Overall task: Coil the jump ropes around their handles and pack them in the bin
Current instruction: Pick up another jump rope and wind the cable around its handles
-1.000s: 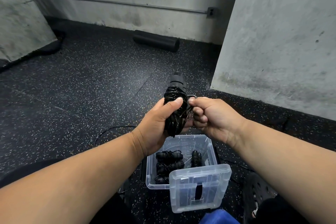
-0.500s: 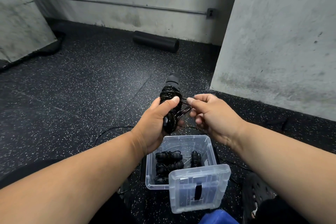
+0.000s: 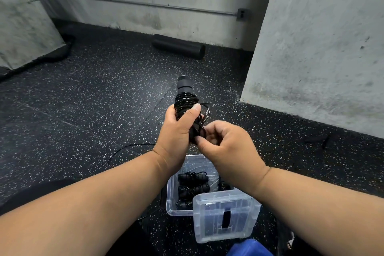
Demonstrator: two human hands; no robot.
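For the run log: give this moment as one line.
left hand grips coiled jump rope | right hand pinches rope at coil's lower end | bin open below, coiled ropes inside | lid leaning on bin

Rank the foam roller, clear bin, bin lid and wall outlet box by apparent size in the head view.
1. clear bin and bin lid: too close to rank
2. foam roller, farther away
3. wall outlet box

The left hand (image 3: 178,129) is covering most of the handles (image 3: 184,86); the lid (image 3: 225,215) is hiding the bin's (image 3: 169,197) five-o'clock corner.
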